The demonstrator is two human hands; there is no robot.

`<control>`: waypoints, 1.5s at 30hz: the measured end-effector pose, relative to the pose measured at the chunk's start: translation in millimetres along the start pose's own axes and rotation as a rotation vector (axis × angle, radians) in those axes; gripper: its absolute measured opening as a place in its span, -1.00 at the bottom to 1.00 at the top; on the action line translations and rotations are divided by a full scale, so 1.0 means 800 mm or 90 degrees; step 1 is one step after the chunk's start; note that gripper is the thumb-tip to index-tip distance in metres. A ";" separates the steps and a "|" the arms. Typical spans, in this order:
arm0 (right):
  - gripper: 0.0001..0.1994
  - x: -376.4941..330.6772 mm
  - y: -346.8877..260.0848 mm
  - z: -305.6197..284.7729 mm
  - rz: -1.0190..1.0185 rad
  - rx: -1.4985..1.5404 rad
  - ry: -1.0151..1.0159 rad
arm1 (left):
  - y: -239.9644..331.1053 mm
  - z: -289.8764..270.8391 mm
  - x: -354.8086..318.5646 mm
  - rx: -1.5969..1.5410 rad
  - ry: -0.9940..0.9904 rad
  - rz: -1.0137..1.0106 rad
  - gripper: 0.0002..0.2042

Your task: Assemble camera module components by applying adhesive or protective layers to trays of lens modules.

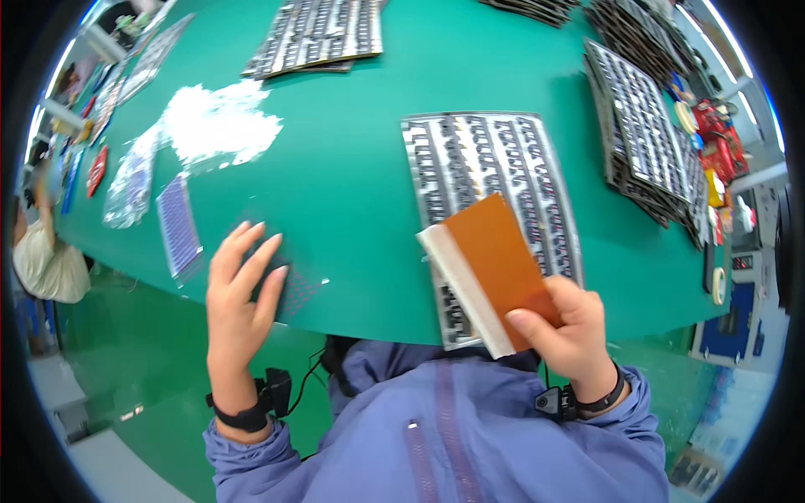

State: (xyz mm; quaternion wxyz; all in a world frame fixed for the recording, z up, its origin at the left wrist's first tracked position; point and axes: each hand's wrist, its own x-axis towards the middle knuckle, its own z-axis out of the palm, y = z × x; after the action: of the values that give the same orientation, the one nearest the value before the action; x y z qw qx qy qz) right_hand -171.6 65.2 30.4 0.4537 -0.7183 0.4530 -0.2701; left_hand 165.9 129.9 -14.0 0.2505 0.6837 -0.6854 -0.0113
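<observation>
My right hand grips an orange-brown flat board by its lower right corner, thumb on top. A pale strip runs along the board's left edge. Under it lies a panel with rows of small black parts, partly hidden by the board. My left hand holds nothing, its fingers spread low over the table's near left side. Beside its thumb is a thin clear sheet with small red marks, partly covered by the hand. Left of that hand lies a sheet with purple dots.
White scraps and a clear plastic bag lie on the left of the green table. Similar panels are stacked at the far middle and a tall panel stack stands right. A person is at far left.
</observation>
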 end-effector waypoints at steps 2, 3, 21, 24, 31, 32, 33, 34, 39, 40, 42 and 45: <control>-0.85 -0.024 0.040 -0.028 0.082 0.179 0.092 | 0.029 0.003 0.008 -0.045 0.058 0.025 -0.73; -0.82 -0.034 0.046 -0.041 0.106 0.242 0.094 | 0.045 0.008 0.011 -0.064 0.057 0.030 -0.73; -0.90 -0.073 0.083 -0.067 0.064 0.039 0.070 | 0.173 0.106 0.046 -0.263 -0.054 0.337 -0.81; -0.91 -0.071 0.084 -0.068 0.059 0.036 0.052 | 0.170 0.107 0.046 -0.275 -0.075 0.346 -0.73; -0.91 -0.066 0.083 -0.067 0.047 0.049 0.064 | 0.174 0.104 0.051 -0.250 -0.112 0.351 -0.69; -0.91 -0.065 0.082 -0.067 0.046 0.045 0.064 | 0.174 0.104 0.051 -0.244 -0.119 0.348 -0.69; -0.91 -0.065 0.082 -0.066 0.044 0.041 0.063 | 0.174 0.104 0.052 -0.237 -0.127 0.345 -0.69; -0.91 -0.065 0.082 -0.066 0.046 0.043 0.063 | 0.175 0.105 0.052 -0.236 -0.129 0.345 -0.69; -0.92 -0.069 0.085 -0.070 0.038 0.050 0.053 | 0.176 0.105 0.052 -0.227 -0.141 0.345 -0.69; -0.92 -0.069 0.086 -0.070 0.037 0.051 0.054 | 0.176 0.106 0.052 -0.226 -0.142 0.346 -0.69; -0.92 -0.071 0.087 -0.068 0.065 0.104 0.091 | 0.175 0.106 0.052 -0.234 -0.145 0.348 -0.68; -0.92 -0.071 0.088 -0.067 0.066 0.087 0.076 | 0.175 0.105 0.051 -0.242 -0.151 0.337 -0.68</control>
State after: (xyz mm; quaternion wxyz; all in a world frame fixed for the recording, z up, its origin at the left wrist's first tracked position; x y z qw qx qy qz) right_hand -268.0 81.8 -7.5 0.4870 -0.6439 0.4964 -0.3190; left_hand 7.6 72.9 -23.9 0.2860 0.4173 -0.8490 -0.1527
